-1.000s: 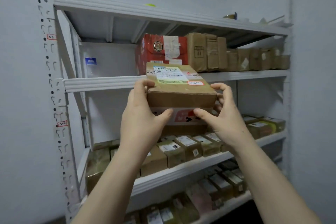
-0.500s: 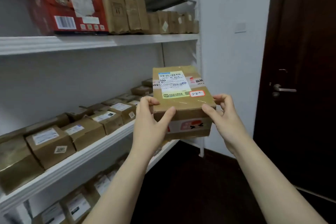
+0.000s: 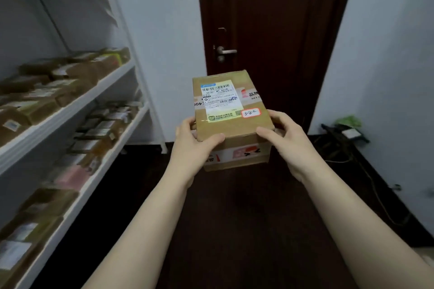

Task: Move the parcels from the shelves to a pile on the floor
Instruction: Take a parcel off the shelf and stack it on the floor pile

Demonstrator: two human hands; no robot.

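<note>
A brown cardboard parcel [image 3: 231, 115] with a white shipping label and a small red-edged sticker is held in the air above the dark floor [image 3: 246, 230], in front of the door. My left hand [image 3: 196, 145] grips its near left corner, thumb on top. My right hand [image 3: 286, 141] grips the near right corner the same way. The white shelves [image 3: 77, 105] stand at the left, with several brown parcels [image 3: 70, 77] in rows on each level.
A dark wooden door [image 3: 270, 19] with a metal handle [image 3: 225, 51] is straight ahead. White walls flank it. Black cables and a green item [image 3: 347, 124] lie on the floor by the right wall. A pale object shows at the lower right edge.
I have turned right, away from the shelves, with the parcel in both hands. The parcel has come down from shelf height to chest height. The door now fills the view ahead.
</note>
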